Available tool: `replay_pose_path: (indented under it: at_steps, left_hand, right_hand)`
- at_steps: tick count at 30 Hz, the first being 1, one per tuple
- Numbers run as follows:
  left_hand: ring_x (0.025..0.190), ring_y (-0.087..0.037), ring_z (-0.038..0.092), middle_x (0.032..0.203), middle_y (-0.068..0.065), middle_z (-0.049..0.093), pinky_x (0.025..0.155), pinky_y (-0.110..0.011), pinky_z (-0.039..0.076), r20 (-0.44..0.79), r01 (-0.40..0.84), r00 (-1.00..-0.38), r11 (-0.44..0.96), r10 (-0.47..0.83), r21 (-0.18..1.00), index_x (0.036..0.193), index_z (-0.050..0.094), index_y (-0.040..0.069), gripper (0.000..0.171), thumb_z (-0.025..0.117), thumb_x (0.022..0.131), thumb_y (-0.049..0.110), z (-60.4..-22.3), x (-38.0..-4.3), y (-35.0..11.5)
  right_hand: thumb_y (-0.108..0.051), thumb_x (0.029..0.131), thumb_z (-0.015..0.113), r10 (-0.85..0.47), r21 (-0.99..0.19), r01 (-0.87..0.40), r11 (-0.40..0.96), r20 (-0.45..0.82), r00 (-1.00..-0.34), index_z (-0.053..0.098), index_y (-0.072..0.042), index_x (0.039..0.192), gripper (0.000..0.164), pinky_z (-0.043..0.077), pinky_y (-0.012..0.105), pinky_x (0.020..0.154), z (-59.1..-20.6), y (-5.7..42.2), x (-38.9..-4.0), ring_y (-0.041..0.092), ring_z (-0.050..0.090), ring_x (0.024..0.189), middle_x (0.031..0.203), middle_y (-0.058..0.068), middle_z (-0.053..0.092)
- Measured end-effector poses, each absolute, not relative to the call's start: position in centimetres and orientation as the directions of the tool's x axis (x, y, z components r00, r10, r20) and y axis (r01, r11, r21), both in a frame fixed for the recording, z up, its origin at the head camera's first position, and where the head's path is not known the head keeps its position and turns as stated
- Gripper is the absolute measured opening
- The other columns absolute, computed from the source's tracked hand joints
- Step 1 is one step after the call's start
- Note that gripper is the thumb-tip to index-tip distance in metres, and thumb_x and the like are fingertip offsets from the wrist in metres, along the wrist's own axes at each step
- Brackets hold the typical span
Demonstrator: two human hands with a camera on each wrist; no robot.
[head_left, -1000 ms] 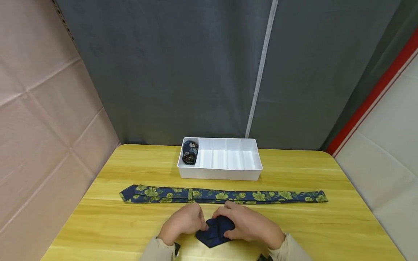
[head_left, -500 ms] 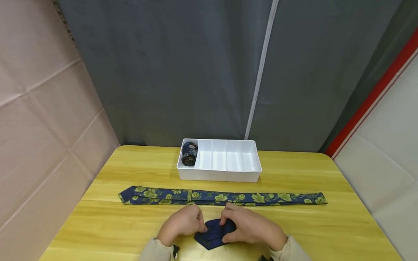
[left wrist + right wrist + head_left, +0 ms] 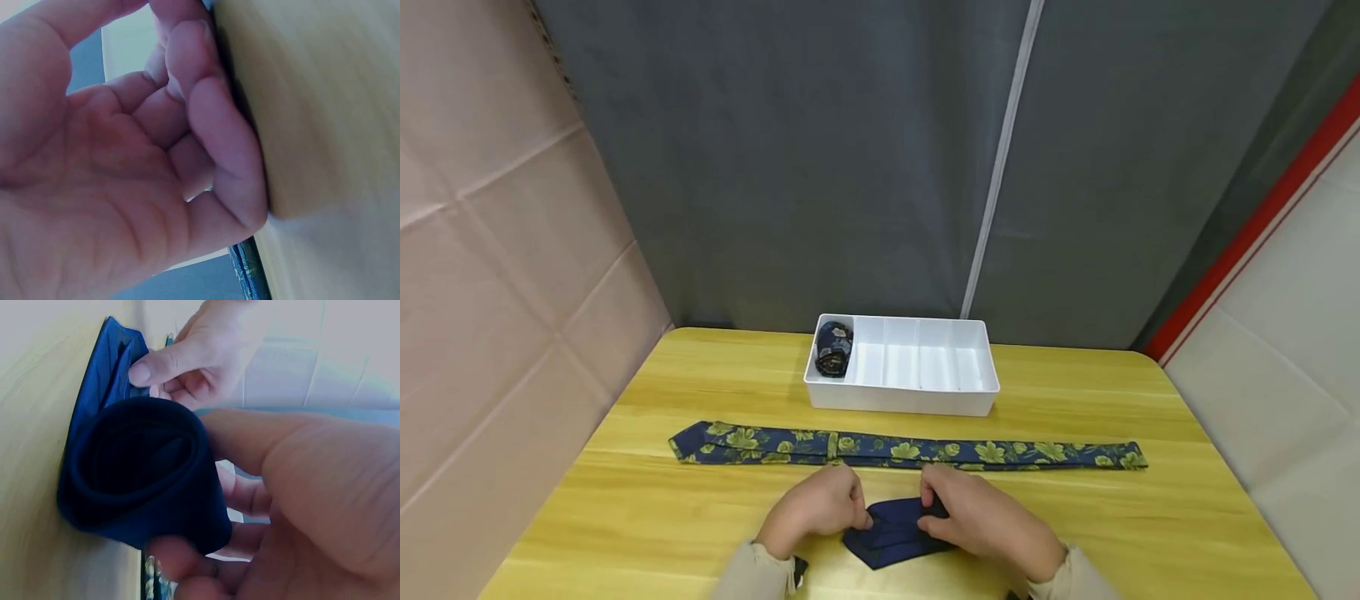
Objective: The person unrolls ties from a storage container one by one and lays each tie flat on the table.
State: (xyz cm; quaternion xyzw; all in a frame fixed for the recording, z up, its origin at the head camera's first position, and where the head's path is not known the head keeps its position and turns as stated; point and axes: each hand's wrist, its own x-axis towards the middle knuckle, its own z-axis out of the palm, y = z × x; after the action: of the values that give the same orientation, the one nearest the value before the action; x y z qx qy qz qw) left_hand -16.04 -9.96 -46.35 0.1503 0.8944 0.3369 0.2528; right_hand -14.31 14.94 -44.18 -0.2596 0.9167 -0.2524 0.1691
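Observation:
A dark blue necktie (image 3: 891, 533) lies near the front of the table, its pointed wide end flat and the rest wound into a roll. The right hand (image 3: 981, 512) holds the roll between thumb and fingers; the right wrist view looks into the coiled end of the rolled necktie (image 3: 209, 515). At the flat end, the left hand (image 3: 820, 504) pinches the edge, with its thumb (image 3: 147, 372) on the fabric. Curled fingers (image 3: 212, 119) fill the left wrist view, close against the tabletop. Just beyond both hands, a navy necktie with yellow-green flowers (image 3: 992, 452) stretches across the table.
Behind the flowered necktie stands a white divided box (image 3: 902, 398). Its leftmost compartment holds a rolled dark patterned necktie (image 3: 833, 348). A grey curtain (image 3: 820, 167) hangs behind the wooden table (image 3: 625, 500), with pale panels at both sides.
The right hand has slid to the right with the roll, and more of the dark blue necktie's flat end shows between the hands. The left hand stays nearly in place.

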Motion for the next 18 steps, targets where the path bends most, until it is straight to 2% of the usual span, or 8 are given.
replay_pose_path:
  at_steps: [3,7,12,18]
  left_hand:
    - [0.056,-0.015,0.052,0.062,0.005,0.062,0.054,-0.029,0.040,-0.347,0.098,-0.827,0.721,0.443,0.686,0.062,0.067,0.014,0.026,0.084,0.082,0.020,-46.3,-16.0,-10.1]
    - [0.058,-0.015,0.053,0.063,0.005,0.063,0.055,-0.030,0.040,-0.351,0.089,-0.826,0.717,0.441,0.691,0.064,0.068,0.014,0.025,0.084,0.082,0.020,-46.4,-16.0,-10.1]
    - [0.058,-0.016,0.053,0.064,0.004,0.064,0.055,-0.030,0.040,-0.352,0.087,-0.823,0.712,0.446,0.697,0.064,0.068,0.013,0.025,0.084,0.082,0.019,-46.7,-16.0,-10.2]
    - [0.058,-0.016,0.054,0.064,0.004,0.064,0.056,-0.030,0.041,-0.353,0.093,-0.822,0.716,0.448,0.692,0.064,0.068,0.013,0.025,0.083,0.083,0.019,-46.7,-16.1,-10.2]
  right_hand:
    - [-0.029,0.095,0.073,-0.566,-0.552,-0.394,0.735,-0.178,-0.805,0.059,-0.022,0.103,0.017,0.048,0.026,0.071,-44.3,15.5,-14.2,0.004,0.056,0.084,0.098,-0.011,0.060]
    - [-0.026,0.096,0.072,-0.591,-0.546,-0.418,0.727,-0.187,-0.785,0.070,-0.022,0.113,0.018,0.052,0.030,0.081,-44.3,16.5,-14.2,0.007,0.062,0.098,0.110,-0.010,0.064]
    - [-0.018,0.095,0.071,-0.611,-0.540,-0.434,0.721,-0.200,-0.766,0.074,-0.022,0.116,0.021,0.052,0.029,0.080,-44.1,17.3,-14.1,0.009,0.062,0.098,0.111,-0.007,0.063]
    - [-0.011,0.091,0.074,-0.579,-0.522,-0.410,0.748,-0.211,-0.788,0.076,-0.016,0.112,0.021,0.055,0.034,0.086,-43.9,17.5,-14.2,0.015,0.065,0.103,0.111,-0.004,0.067]
